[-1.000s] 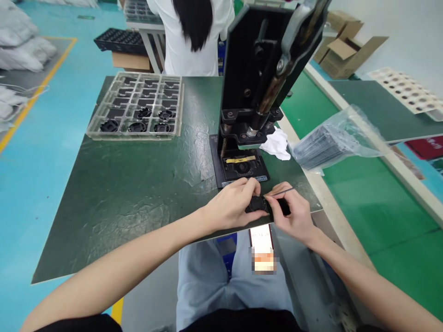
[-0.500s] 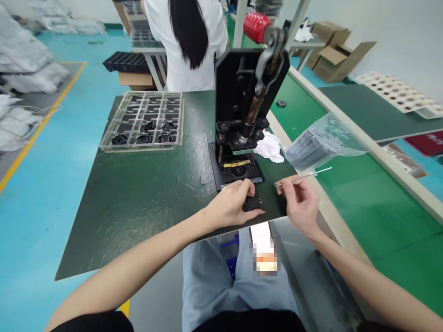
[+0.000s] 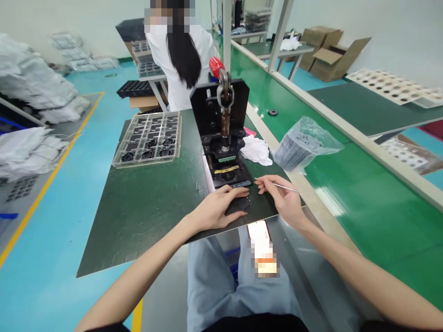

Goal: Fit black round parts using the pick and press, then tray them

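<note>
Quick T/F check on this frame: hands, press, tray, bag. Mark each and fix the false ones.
1. The left hand rests on a small round black part on the dark green mat. True.
2. The right hand is empty. False: it pinches a thin metal pick.
3. The clear plastic tray sits right of the black hand press. False: it sits left.
4. The clear plastic bag lies on the bright green belt. True.
5. The press handle has a red grip. True.
</note>
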`<state>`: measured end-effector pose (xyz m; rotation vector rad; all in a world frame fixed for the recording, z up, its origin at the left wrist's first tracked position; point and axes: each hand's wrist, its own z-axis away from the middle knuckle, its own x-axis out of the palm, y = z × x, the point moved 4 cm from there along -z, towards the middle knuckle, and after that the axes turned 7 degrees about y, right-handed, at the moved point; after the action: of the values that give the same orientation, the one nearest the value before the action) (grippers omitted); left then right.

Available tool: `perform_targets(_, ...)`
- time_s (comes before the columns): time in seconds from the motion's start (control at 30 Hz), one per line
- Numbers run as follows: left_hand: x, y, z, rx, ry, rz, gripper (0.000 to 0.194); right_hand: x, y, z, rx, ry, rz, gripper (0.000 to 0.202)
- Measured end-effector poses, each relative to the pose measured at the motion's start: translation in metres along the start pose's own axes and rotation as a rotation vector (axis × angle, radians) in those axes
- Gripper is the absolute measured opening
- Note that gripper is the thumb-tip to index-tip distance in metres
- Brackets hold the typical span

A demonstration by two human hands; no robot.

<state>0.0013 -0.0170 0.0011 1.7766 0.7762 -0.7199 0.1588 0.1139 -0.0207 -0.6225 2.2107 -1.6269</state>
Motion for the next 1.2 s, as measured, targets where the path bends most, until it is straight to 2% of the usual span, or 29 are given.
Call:
perform_targets(0.13,0.0,0.0,-0.003,-0.032,0.016,-0.011,0.045,-0.001,0.004,0.0,0.015,0.036,-0.013,0.038)
perform_targets(0.23,0.0,0.002,0.0,-0.05,0.046,-0.032,0.054,0.0,0.007,0.001,0.006,0.067,0.002,0.043)
perform_targets(0.37,-0.005,0.007,0.002,-0.047,0.063,-0.051,0.063,0.001,0.006,0.001,-0.001,0.046,0.01,0.043)
perform_targets(0.47,-0.018,0.003,-0.004,-0.08,0.221,-0.112,0.061,0.0,0.007,0.0,0.009,0.054,-0.006,0.044)
perform_targets(0.57,-0.031,-0.012,-0.011,-0.207,0.433,-0.25,0.055,-0.003,0.009,0.0,0.013,0.058,-0.02,0.047)
perform_targets(0.63,-0.034,-0.023,-0.016,-0.29,0.486,-0.312,0.052,-0.004,0.011,0.001,0.001,0.055,0.006,0.049)
perform_targets(0.73,-0.032,-0.033,-0.02,-0.337,0.521,-0.311,0.051,-0.007,0.013,0.004,-0.025,0.056,0.061,0.051)
perform_targets(0.93,-0.023,-0.037,-0.017,-0.325,0.572,-0.312,0.053,-0.005,0.006,0.004,-0.07,0.082,0.099,0.047)
perform_targets(1.07,-0.022,-0.039,-0.014,-0.303,0.58,-0.308,0.055,-0.004,-0.004,0.01,-0.185,0.134,0.218,0.041)
perform_targets(1.2,-0.026,-0.042,-0.009,-0.24,0.555,-0.256,0.056,-0.005,-0.026,0.014,-0.317,0.097,0.266,0.039)
